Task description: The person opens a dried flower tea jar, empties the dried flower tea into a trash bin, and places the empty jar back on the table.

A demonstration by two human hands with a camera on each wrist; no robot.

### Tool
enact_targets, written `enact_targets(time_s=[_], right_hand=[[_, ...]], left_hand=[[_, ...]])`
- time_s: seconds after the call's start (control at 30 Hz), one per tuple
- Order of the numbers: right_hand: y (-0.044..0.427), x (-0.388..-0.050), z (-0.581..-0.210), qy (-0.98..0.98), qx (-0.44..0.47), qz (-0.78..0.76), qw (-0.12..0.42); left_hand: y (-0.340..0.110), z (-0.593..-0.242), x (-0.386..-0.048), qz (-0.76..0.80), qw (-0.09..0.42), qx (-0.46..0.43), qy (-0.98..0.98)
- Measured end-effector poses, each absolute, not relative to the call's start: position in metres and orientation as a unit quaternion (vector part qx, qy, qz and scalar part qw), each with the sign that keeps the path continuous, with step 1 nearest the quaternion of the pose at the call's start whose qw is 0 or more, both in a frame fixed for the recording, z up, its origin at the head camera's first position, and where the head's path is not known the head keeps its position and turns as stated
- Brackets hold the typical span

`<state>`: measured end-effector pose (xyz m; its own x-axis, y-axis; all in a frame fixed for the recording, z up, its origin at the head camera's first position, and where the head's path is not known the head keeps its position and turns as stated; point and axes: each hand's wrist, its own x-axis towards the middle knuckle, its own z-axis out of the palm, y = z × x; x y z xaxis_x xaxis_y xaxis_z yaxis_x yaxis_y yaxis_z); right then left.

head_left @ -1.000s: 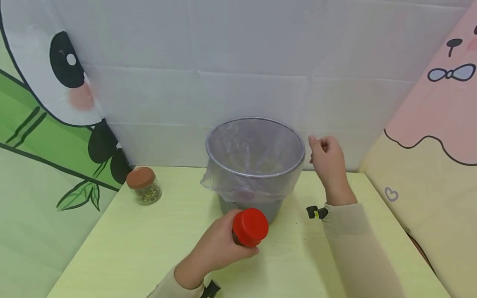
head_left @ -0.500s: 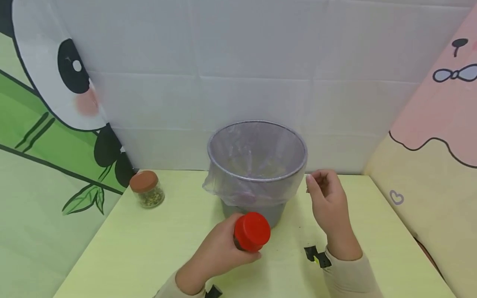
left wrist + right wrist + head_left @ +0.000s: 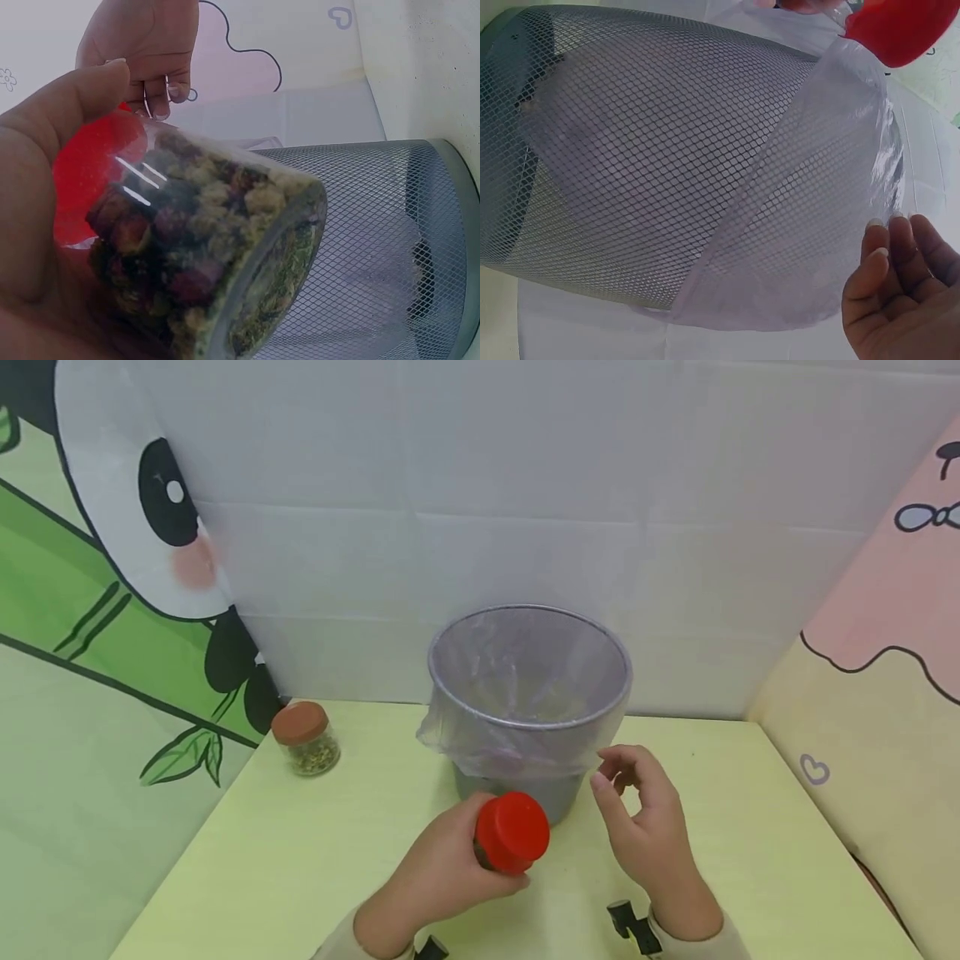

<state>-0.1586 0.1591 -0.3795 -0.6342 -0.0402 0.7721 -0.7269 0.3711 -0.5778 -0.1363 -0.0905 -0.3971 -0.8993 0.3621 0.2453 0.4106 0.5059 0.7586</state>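
Observation:
My left hand (image 3: 442,868) grips a clear jar with a red lid (image 3: 513,832), tilted in front of the mesh wastebasket. Through its wall in the left wrist view, dried rosebuds and pale dried flowers (image 3: 195,225) show. My right hand (image 3: 651,831) is at the right of the wastebasket, fingers loosely bent and nothing held in them. In the right wrist view those fingertips (image 3: 900,225) are close to the plastic liner; whether they touch it I cannot tell. The grey wastebasket (image 3: 517,795) stands upright, and its translucent bag (image 3: 480,739) is folded over the rim.
A second glass jar (image 3: 313,755) with a brown lid (image 3: 300,722) and dried bits inside stands at the back left of the pale yellow table (image 3: 360,827). A white sheet (image 3: 525,460) rises behind the table, with printed cartoon sheets on both sides.
My right hand has come down and toward me beside the wastebasket, and its fingers have loosened from a curl. The left hand keeps hold of the jar. The head view has shifted slightly.

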Motion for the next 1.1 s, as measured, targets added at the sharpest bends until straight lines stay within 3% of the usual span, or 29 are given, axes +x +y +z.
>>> enact_targets(time_s=[0.33, 1.1], right_hand=[[0.138, -0.153, -0.383, -0.746, 0.365, 0.431, 0.353], [0.102, -0.143, -0.397, -0.722, 0.454, 0.395, 0.342]], left_hand=[[-0.09, -0.395, -0.137, -0.433, 0.026, -0.225, -0.873], [-0.076, -0.407, -0.134, -0.393, 0.021, -0.269, -0.879]])
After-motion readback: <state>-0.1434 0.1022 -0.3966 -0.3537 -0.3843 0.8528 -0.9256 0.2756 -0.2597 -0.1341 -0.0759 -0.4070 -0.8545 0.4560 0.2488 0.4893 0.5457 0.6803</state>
